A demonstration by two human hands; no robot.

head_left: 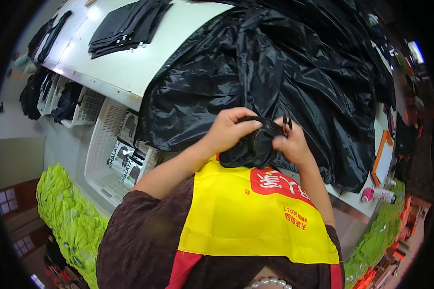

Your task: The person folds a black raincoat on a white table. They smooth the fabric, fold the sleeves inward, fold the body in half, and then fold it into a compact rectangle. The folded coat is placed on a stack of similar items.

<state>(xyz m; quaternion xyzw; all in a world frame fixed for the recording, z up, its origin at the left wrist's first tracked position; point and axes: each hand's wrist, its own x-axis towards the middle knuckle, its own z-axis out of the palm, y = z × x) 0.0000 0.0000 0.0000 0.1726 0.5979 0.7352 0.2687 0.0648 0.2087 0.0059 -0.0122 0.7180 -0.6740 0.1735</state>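
Glossy black fabric (193, 96), spread on white table (125, 72); edge is pinched in left hand (230, 129); black snips (286, 121) are held in curled right hand (294, 144); edge apparently being checked, steady tension required.

It's a fisheye cam on the wearer's head, left one of a side-by-side pair, aimed way down — steep enough that the bead necklace (268, 282) and yellow apron (236, 216) fill the bottom. Both hands, left (230, 129) and right (292, 143), sit close, around mid-frame, with the white table (120, 72) running off toward the top. Super wide too: it gets the floor-side lime-green pile (72, 221) at far left, straight edges bow near the rim, and the corners go black.
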